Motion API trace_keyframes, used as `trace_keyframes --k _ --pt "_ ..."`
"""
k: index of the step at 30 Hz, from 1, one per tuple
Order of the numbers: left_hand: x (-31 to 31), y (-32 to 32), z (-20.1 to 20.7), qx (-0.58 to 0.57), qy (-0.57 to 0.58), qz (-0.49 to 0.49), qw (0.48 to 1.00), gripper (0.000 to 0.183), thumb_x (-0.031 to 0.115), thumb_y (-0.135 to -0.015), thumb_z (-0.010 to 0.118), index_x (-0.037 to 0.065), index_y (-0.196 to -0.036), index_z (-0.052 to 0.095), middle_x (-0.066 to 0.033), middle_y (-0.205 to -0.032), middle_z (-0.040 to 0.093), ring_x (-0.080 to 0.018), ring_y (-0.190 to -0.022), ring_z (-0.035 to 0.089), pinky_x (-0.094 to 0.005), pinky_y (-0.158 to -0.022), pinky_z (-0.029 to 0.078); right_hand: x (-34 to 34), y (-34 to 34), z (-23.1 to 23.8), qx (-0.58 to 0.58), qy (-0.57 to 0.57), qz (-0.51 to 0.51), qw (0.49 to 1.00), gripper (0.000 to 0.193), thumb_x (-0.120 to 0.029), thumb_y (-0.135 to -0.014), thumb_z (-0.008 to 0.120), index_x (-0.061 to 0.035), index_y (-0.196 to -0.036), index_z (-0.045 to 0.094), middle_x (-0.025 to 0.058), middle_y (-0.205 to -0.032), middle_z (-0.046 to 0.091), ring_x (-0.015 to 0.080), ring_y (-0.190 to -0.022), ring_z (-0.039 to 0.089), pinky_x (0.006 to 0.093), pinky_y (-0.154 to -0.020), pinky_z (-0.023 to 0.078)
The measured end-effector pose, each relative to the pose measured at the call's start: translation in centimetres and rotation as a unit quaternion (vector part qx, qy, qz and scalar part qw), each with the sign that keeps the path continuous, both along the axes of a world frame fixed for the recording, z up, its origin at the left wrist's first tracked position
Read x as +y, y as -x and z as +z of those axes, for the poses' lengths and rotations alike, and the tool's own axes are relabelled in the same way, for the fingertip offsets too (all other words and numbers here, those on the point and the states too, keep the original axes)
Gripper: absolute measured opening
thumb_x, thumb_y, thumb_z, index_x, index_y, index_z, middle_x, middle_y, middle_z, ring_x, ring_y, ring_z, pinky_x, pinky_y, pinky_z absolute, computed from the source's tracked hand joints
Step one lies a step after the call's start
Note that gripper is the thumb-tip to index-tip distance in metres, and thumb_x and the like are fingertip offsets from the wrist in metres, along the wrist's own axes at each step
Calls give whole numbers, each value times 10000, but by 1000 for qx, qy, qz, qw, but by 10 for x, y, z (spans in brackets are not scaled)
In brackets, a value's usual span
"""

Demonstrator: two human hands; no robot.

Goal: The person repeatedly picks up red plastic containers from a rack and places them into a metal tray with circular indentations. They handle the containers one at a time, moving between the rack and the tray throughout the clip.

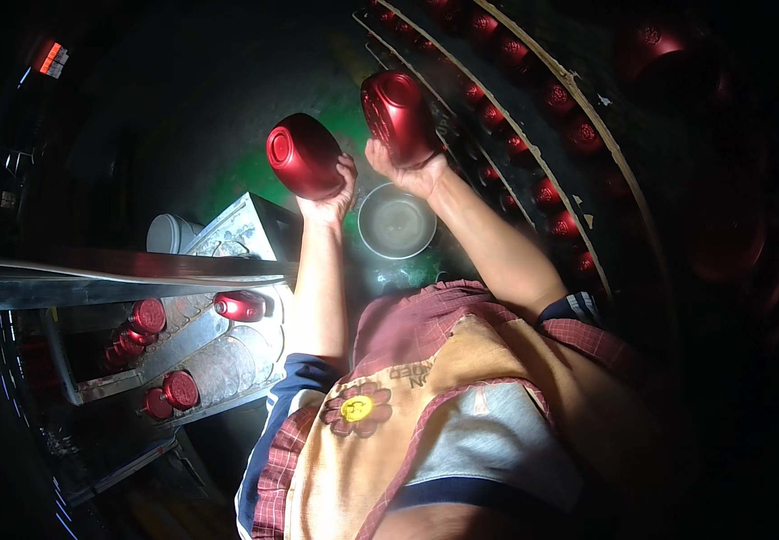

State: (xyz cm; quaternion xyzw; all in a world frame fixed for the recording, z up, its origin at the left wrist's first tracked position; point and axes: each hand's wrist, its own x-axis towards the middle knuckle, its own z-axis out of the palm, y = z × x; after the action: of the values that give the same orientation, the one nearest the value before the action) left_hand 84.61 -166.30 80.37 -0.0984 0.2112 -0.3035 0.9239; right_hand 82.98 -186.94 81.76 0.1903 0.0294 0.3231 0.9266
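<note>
The left hand (328, 200) holds a glossy red cup (304, 155) aloft, its grip wrapped round the body, base turned toward the camera, long axis tilted up and leftward; the right hand (412, 171) clasps a second red cup (397, 106) likewise, base up, axis nearly upright; the two cups are just apart. Below them stands a round metal bowl (397, 221) on a dim green floor (259, 171); to the right, racks (533, 153) carry rows of red cups; left, a metal tray (219, 351) holds more; the room is dark, and its edges are hard to make out.
</note>
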Motion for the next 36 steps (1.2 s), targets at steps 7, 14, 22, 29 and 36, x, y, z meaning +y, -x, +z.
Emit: trace_keyframes --k 7,14,22,29,36 --pt "14 -39 -9 -8 11 -32 999 609 459 -766 699 38 -1184 560 -214 -1073 515 -331 -928 547 -389 -745 562 17 -28 1 -11 18 -36 999 499 -476 -895 573 -93 -1209 639 150 -1093 617 313 -944 570 418 -800 586" --pt "12 -54 -19 -43 24 -60 997 583 426 -764 707 59 -1196 573 -220 -1123 492 -331 -979 538 -384 -771 564 11 -28 -1 -119 353 -189 909 440 -391 -889 580 -104 -1222 607 102 -1082 620 202 -927 554 337 -917 487" --pt "10 -35 -49 -76 70 -152 983 662 498 -757 680 40 -1215 543 -203 -1115 512 -311 -972 546 -392 -749 550 -1 26 8 69 223 -139 962 523 -515 -909 535 -49 -1132 616 253 -1020 604 357 -881 648 402 -660 618" --pt "22 37 -54 -98 83 -251 959 605 520 -851 596 89 -1273 552 -198 -1154 570 -308 -910 578 -405 -719 545 12 103 -5 -70 191 -290 935 426 -229 -1042 399 -3 -1400 453 176 -1352 547 261 -1179 589 407 -1011 498" --pt "83 140 -76 -194 -58 -216 955 544 444 -902 573 73 -1298 534 -172 -1197 579 -269 -964 593 -388 -785 544 -5 196 -38 -53 245 -159 955 700 -516 -946 441 40 -1369 435 249 -1226 593 378 -1043 633 521 -850 551"
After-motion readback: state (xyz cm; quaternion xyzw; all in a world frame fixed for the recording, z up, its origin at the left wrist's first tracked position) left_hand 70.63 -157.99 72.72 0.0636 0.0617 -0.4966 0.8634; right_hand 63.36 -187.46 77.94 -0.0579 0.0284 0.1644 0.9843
